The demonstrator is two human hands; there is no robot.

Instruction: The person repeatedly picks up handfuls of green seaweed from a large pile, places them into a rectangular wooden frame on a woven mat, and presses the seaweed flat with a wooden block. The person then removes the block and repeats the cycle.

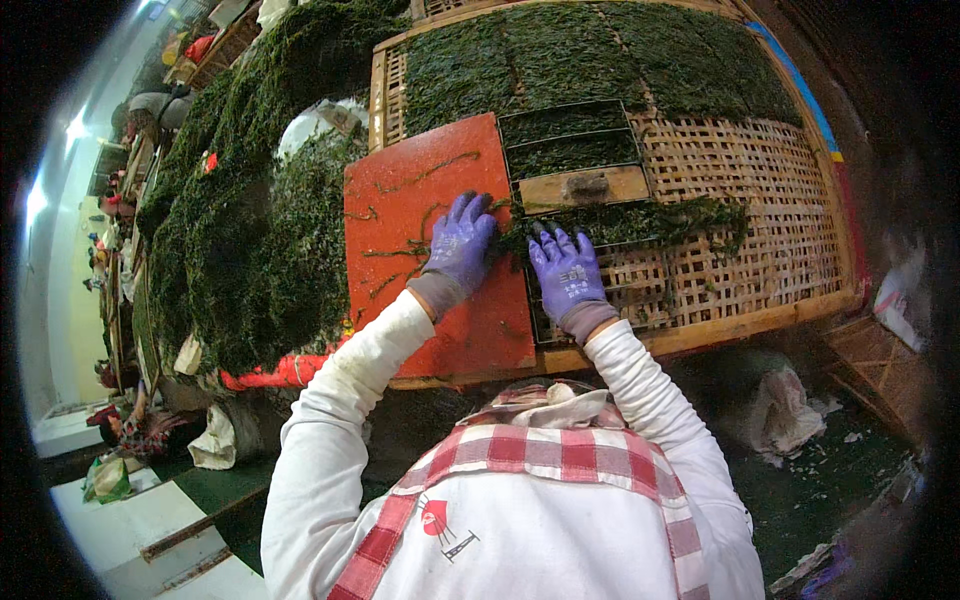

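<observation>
My left hand (460,245), in a purple glove, rests on the red board (425,185) with its fingers stretched out. Strands of dark green seaweed lie scattered on the board and beside those fingers. My right hand (567,266), gloved alike, is spread at the near edge of a strip of seaweed (660,222), its fingertips touching the strands. That strip lies across a thin dark metal frame (573,106) set on the woven rack (740,170). Just beyond my right hand, a wooden pressing board with a dark grip (586,187) sits inside the frame.
A big heap of loose seaweed (215,220) rises on the left, with a whitish plastic bag (315,125) in it. Flat seaweed sheets (570,50) cover the rack's far part. The rack's wooden edge (720,325) runs in front of me. Other people work at the far left.
</observation>
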